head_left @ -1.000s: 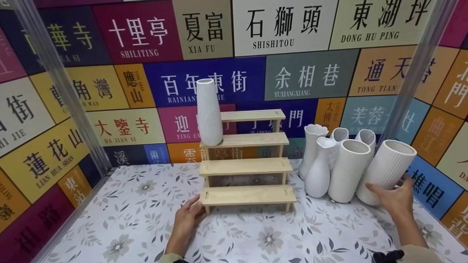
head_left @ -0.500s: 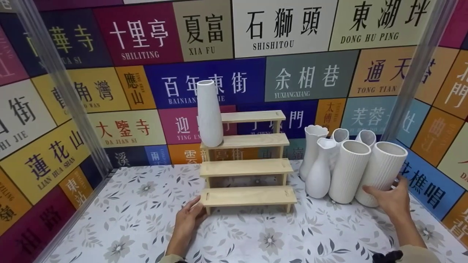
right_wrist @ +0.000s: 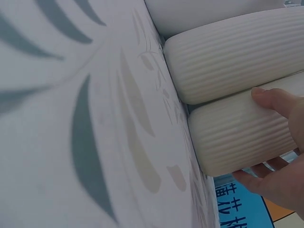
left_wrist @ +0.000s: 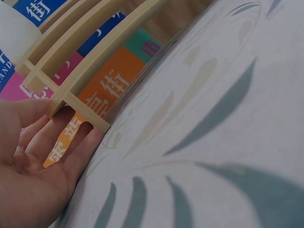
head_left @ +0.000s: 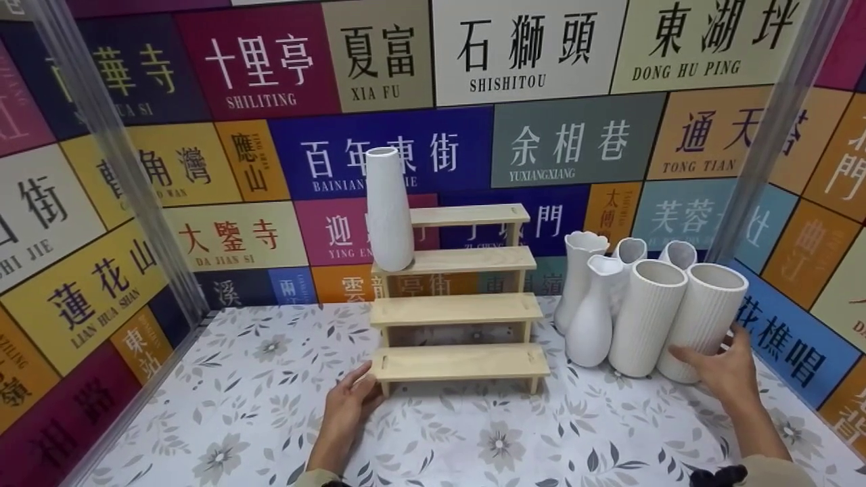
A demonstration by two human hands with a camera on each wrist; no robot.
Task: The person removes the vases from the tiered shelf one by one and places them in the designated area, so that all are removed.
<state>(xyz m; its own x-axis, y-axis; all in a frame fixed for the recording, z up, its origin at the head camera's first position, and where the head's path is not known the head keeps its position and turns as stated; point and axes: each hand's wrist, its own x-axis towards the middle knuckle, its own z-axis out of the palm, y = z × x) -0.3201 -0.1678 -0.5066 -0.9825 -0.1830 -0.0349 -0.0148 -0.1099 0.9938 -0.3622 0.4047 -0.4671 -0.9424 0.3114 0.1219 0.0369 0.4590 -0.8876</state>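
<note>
My right hand (head_left: 726, 366) grips the lower part of a white ribbed vase (head_left: 707, 304), thumb on its near side and fingers round its right. In the right wrist view this vase lies right alongside a second ribbed vase (right_wrist: 237, 57), its base at the tablecloth. At the lowest step of a four-tier wooden stand (head_left: 460, 364), my left hand (head_left: 348, 409) holds the left end. The left wrist view shows the thumb (left_wrist: 35, 110) at the plank's end and the fingers around the leg. A tall white vase (head_left: 389, 216) stands upright on the stand's left side, on an upper tier.
Left of the ribbed pair are a narrow-necked vase (head_left: 590, 314) and a scalloped-rim vase (head_left: 575, 284). Two more rims (head_left: 678, 253) show behind. A floral cloth (head_left: 270, 412) covers the table. Clear corner posts (head_left: 764, 128) and a colourful sign-covered wall (head_left: 575, 142) surround it.
My right hand has shifted the ribbed vase left, close against its neighbour, and it leans less. My left hand and the stand stay in place.
</note>
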